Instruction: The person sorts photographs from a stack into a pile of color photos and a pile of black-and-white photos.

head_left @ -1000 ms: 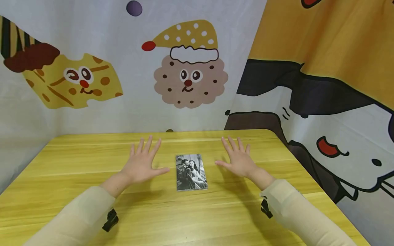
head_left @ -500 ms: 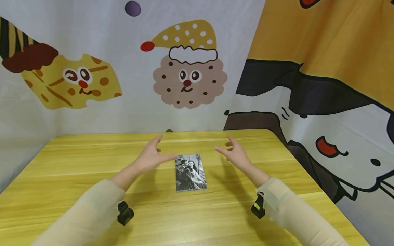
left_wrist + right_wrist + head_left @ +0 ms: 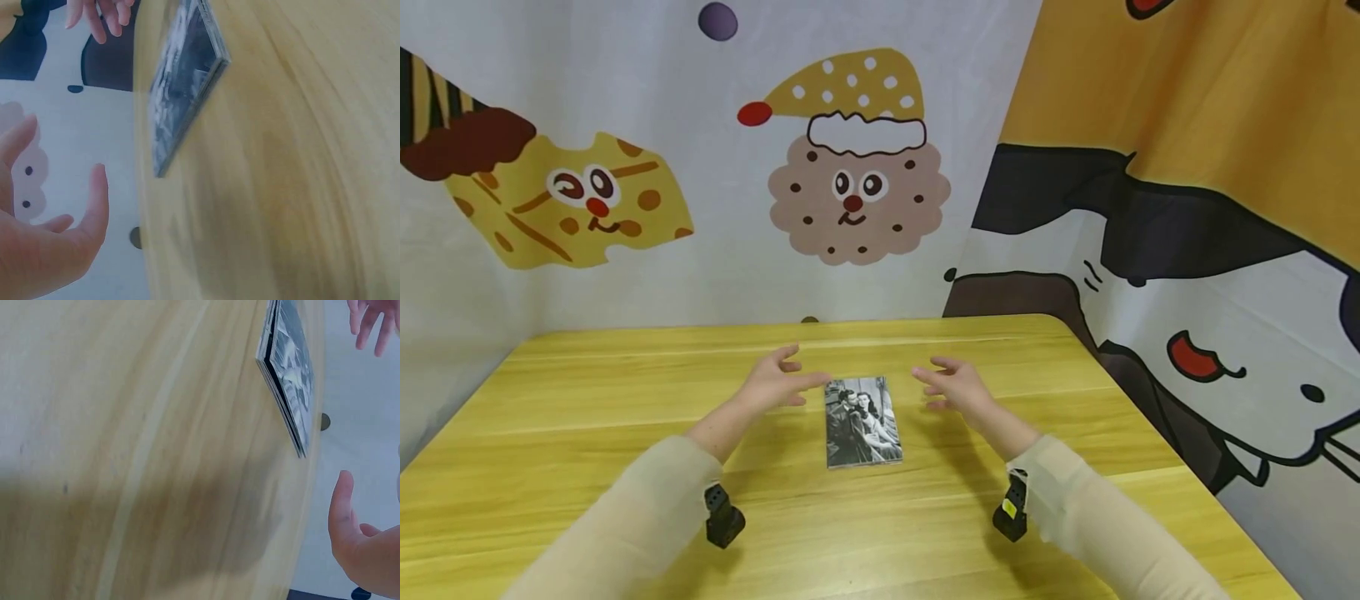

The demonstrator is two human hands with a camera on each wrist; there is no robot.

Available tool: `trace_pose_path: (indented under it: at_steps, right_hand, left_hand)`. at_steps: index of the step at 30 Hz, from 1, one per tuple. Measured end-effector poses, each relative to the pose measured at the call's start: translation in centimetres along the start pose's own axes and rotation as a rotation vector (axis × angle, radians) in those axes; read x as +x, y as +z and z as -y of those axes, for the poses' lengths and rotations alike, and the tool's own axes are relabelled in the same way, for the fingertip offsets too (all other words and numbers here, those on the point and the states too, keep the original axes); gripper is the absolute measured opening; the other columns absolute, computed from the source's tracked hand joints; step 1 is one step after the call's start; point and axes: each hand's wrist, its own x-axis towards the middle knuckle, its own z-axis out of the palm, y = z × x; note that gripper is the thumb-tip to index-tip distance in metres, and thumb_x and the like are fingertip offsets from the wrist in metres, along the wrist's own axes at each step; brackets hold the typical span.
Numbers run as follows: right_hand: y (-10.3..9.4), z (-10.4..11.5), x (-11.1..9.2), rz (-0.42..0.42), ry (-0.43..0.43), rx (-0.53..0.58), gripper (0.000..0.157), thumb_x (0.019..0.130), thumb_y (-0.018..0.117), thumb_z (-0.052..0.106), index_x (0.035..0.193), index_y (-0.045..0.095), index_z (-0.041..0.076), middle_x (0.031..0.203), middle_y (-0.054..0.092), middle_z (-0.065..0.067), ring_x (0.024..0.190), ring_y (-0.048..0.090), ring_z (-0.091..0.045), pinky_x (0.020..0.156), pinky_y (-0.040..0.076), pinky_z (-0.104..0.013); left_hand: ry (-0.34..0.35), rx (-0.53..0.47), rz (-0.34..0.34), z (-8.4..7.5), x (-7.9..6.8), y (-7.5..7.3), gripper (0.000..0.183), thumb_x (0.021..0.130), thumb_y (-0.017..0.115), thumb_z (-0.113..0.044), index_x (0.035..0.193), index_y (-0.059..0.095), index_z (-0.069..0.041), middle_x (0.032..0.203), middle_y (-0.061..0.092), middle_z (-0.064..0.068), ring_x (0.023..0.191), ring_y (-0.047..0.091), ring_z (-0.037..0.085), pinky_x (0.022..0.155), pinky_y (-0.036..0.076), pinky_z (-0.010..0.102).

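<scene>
A small stack of cards (image 3: 862,423), its top one a black-and-white photo of two people, lies flat in the middle of the table. Several thin layers show along its edge in the right wrist view. To its left, my left hand (image 3: 767,385) hovers with fingers loosely bent and thumb stretched toward the stack's far left corner. My right hand (image 3: 961,388) hangs in the air on the other side, fingers spread and slightly bent, apart from the cards. Neither hand holds anything.
The yellow wood-grain table (image 3: 850,542) ends at a printed cartoon curtain (image 3: 730,283) behind it and on the right. A small black camera sits on the left wrist (image 3: 724,518) and another on the right wrist (image 3: 1011,510).
Both hands have moved inward toward the card stack and turned from palms down, fingers spread wide, to palms facing each other with fingers bent. The stack has stayed in place.
</scene>
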Motion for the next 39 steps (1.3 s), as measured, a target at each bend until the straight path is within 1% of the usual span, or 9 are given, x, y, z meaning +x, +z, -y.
trace_pose_path:
  at_steps: [3,8,12,16,21,25,29,35,39]
  right_hand:
    - [0.5,-0.4,0.2,0.003,0.013,0.026,0.066,0.090,0.062,0.021,0.143,0.031,-0.003,0.136,0.043,-0.027,0.110,0.055,-0.040,0.086,0.056,-0.042]
    - [1.5,-1.5,0.6,-0.012,0.040,0.012,0.062,0.089,0.064,0.022,0.139,0.038,-0.004,0.121,0.057,-0.029,0.092,0.065,-0.031,0.076,0.060,-0.039]
    - [2.4,-2.4,0.7,-0.011,0.063,0.006,0.059,0.089,0.064,0.022,0.137,0.041,-0.005,0.115,0.061,-0.026,0.079,0.066,-0.021,0.072,0.060,-0.036]
    - [3.2,-3.0,0.6,0.001,0.087,0.026,0.060,0.088,0.065,0.022,0.136,0.042,-0.005,0.113,0.062,-0.024,0.081,0.065,-0.019,0.071,0.061,-0.035]
    - [3.9,-3.3,0.7,0.015,0.085,0.043,0.060,0.088,0.065,0.023,0.135,0.042,-0.007,0.118,0.060,-0.026,0.089,0.065,-0.023,0.070,0.061,-0.035]
    - [4.2,-3.3,0.7,0.010,0.073,0.037,0.060,0.089,0.064,0.024,0.134,0.042,-0.009,0.116,0.061,-0.027,0.083,0.065,-0.020,0.069,0.061,-0.035]
    - [4.3,-3.1,0.6,-0.001,0.061,0.016,0.059,0.090,0.063,0.026,0.134,0.043,-0.009,0.111,0.063,-0.026,0.079,0.066,-0.018,0.067,0.061,-0.035]
    - [4.4,-2.9,0.6,-0.017,0.042,-0.029,0.054,0.091,0.060,0.031,0.130,0.051,-0.004,0.102,0.067,-0.022,0.075,0.066,-0.017,0.065,0.061,-0.036]
    - [4.4,-2.8,0.5,-0.038,0.022,-0.050,0.053,0.092,0.058,0.033,0.129,0.051,-0.004,0.103,0.068,-0.023,0.072,0.066,-0.017,0.065,0.061,-0.037]
  left_hand:
    - [-0.044,-0.069,0.010,0.6,0.4,0.2,0.088,0.087,0.067,-0.024,0.150,0.010,-0.003,0.149,0.024,0.028,0.125,0.046,0.041,0.095,0.052,0.040]
    - [-0.083,-0.134,0.004,1.9,0.6,0.8,0.084,0.088,0.065,-0.019,0.149,0.011,0.002,0.146,0.029,0.029,0.123,0.047,0.041,0.096,0.051,0.042]
    - [-0.115,-0.099,-0.018,2.8,0.5,1.5,0.083,0.087,0.067,-0.020,0.147,0.015,0.004,0.141,0.037,0.029,0.115,0.053,0.038,0.091,0.054,0.040]
    - [-0.133,-0.067,-0.027,3.6,0.4,2.3,0.082,0.085,0.069,-0.022,0.145,0.020,0.007,0.138,0.042,0.029,0.109,0.058,0.036,0.086,0.057,0.037]
    - [-0.135,-0.069,-0.031,3.9,0.4,3.0,0.074,0.086,0.067,-0.021,0.140,0.028,0.010,0.133,0.047,0.029,0.099,0.062,0.031,0.077,0.059,0.033]
    - [-0.144,-0.073,-0.042,4.0,0.4,3.3,0.068,0.087,0.066,-0.020,0.137,0.034,0.011,0.130,0.050,0.028,0.094,0.063,0.027,0.073,0.060,0.031]
    - [-0.133,-0.056,-0.047,4.0,0.3,3.5,0.063,0.087,0.065,-0.020,0.135,0.038,0.011,0.127,0.053,0.028,0.097,0.064,0.030,0.073,0.060,0.032]
    - [-0.116,-0.024,-0.057,3.8,0.3,3.5,0.059,0.089,0.063,-0.021,0.133,0.042,0.010,0.125,0.055,0.028,0.105,0.062,0.035,0.076,0.060,0.034]
    - [-0.088,0.023,-0.057,3.8,0.3,3.5,0.056,0.090,0.061,-0.022,0.132,0.043,0.010,0.125,0.056,0.027,0.105,0.062,0.035,0.079,0.059,0.037]
